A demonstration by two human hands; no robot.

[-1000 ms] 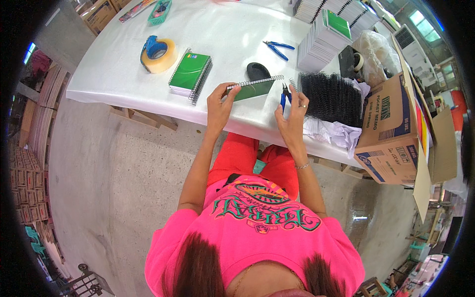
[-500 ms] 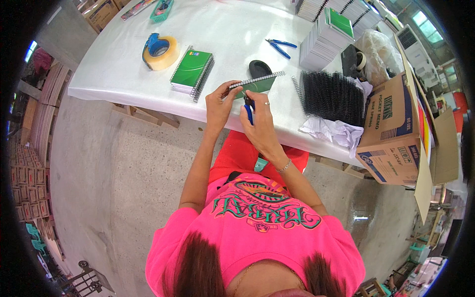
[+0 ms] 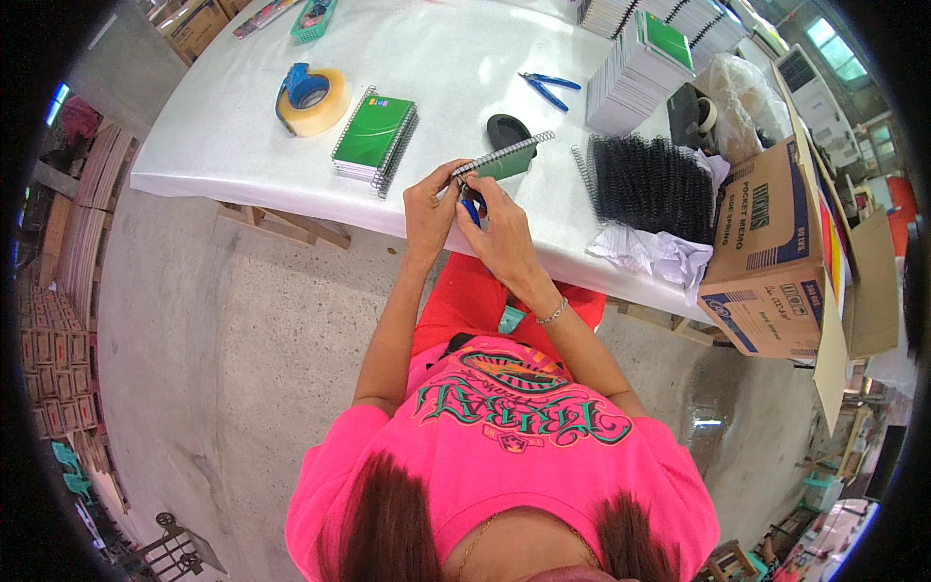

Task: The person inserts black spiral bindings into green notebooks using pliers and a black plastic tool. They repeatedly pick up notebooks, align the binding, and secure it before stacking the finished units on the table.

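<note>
Pliers (image 3: pixel 471 210) gripped by right hand (image 3: pixel 503 231), tips unclear; left hand (image 3: pixel 430 210) clasps green notebook (image 3: pixel 510 164), corner hidden.

Bright light, pale tabletop (image 3: pixel 427 68) glare, fisheye-bent dark edges

I look out through a wide fisheye lens on my head, the left of a side-by-side pair, aimed steeply down and forward over my chest. Nearest to it is my pink shirt (image 3: pixel 504 475), large across the bottom middle; farther off, around mid-view, my left hand (image 3: pixel 432 208) and right hand (image 3: pixel 502 235) show from above, by the near edge of the white counter (image 3: pixel 427 63). The counter's near left corner falls inside the view, its far side runs past the top, and concrete floor (image 3: pixel 247 320) spreads below, lines bending toward the dark rim.
</note>
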